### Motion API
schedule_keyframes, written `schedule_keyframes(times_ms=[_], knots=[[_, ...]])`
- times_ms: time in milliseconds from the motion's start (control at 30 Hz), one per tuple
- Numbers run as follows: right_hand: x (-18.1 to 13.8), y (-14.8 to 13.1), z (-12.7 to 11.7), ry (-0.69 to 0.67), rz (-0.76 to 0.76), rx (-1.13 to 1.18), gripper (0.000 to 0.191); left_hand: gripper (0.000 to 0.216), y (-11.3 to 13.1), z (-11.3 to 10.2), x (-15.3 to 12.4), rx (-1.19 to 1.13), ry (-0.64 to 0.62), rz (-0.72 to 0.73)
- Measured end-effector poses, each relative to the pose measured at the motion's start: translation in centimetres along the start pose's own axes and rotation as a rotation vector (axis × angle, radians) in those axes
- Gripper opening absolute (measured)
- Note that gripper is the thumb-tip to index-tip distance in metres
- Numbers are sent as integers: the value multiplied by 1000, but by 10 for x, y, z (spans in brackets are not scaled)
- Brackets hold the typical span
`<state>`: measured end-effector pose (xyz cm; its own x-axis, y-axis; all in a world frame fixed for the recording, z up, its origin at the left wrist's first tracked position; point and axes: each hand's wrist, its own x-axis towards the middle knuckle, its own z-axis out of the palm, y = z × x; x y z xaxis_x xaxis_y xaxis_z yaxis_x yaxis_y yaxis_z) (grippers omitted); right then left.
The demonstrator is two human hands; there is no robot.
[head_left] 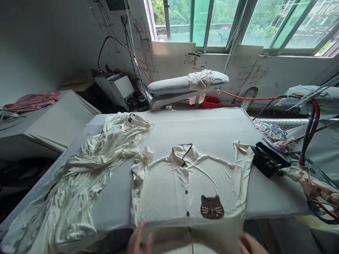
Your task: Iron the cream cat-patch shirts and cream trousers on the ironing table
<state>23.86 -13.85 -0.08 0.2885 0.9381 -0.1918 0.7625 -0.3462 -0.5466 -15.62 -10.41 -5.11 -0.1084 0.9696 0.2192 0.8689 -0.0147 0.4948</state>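
Cream cloth covers much of the padded table (212,127). At nine o'clock, off on a side bench, lies a pink cloth (31,100); nearer, from ten down to seven o'clock, a crumpled garment (87,176) sprawls along the table's left edge, full of creases and, by the look of it, not yet dealt with.

At six o'clock the shirt (185,183) lies front up in the middle of the table, collar toward twelve, buttons closed, its hem hanging over the near edge. Its body looks smooth and flat, so I judge the spreading largely done; the sleeve toward nine o'clock is bunched at the shoulder and the one toward three is turned up at the cuff, so both are left to straighten.

The left hand (140,241) comes up from the bottom edge at about seven o'clock, fingers loose and spread, resting on the hanging hem, gripping nothing that I can see; the cat patch (212,207) sits low on the shirt, toward five o'clock. The right hand (250,244) shows at five o'clock, mostly cut off by the frame, on or near the hem's corner; whether it is slack or pinching the cloth I cannot tell. Both hands are low and wide apart, one at each side of the hem.

At three o'clock a black iron (267,158) rests on the table just beside the upturned cuff, with hoses (312,123) beyond it.
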Motion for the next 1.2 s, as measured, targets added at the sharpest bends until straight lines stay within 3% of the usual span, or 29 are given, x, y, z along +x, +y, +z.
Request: schedule_keyframes(times_ms=[100,167,233,300,367,400,467,533,600,700,767,867,967,1033,1100,1133,1200], knots=[[55,-102,-1,-159,-348,-44,38,44,14,23,95,50,-59,208],[91,-175,23,-234,-598,-142,47,46,12,19,164,169,-46,105],[120,-231,60,-332,-721,-255,62,44,-3,0,217,263,-101,-10],[142,-261,97,-363,-730,-314,81,42,-27,-28,248,283,-341,-33],[157,-271,126,-319,-692,-297,90,34,-54,-55,264,260,-635,-4],[163,-272,137,-286,-680,-272,90,32,-66,-66,270,259,-733,0],[174,-275,149,-232,-680,-235,86,32,-82,-78,282,288,-788,-19],[186,-281,151,-216,-710,-227,82,35,-84,-75,296,329,-740,-64],[198,-285,141,-213,-763,-221,77,32,-68,-59,311,304,-576,-18],[202,-270,105,-109,-854,-147,51,27,-2,-20,326,49,-289,217],[193,-237,74,13,-876,-101,41,30,64,11,331,-121,-249,280],[183,-164,33,35,-870,-197,51,39,165,58,338,-63,-376,154],[204,-100,6,-41,-716,-427,58,43,228,91,357,105,-629,94],[231,-78,-9,17,-440,-521,60,43,236,97,373,157,-691,95],[258,-77,-22,134,-205,-527,59,42,223,88,385,170,-674,136],[269,-84,-28,182,-168,-503,56,40,212,79,387,177,-653,186],[283,-111,-37,180,-254,-429,49,37,185,55,387,214,-603,290]])
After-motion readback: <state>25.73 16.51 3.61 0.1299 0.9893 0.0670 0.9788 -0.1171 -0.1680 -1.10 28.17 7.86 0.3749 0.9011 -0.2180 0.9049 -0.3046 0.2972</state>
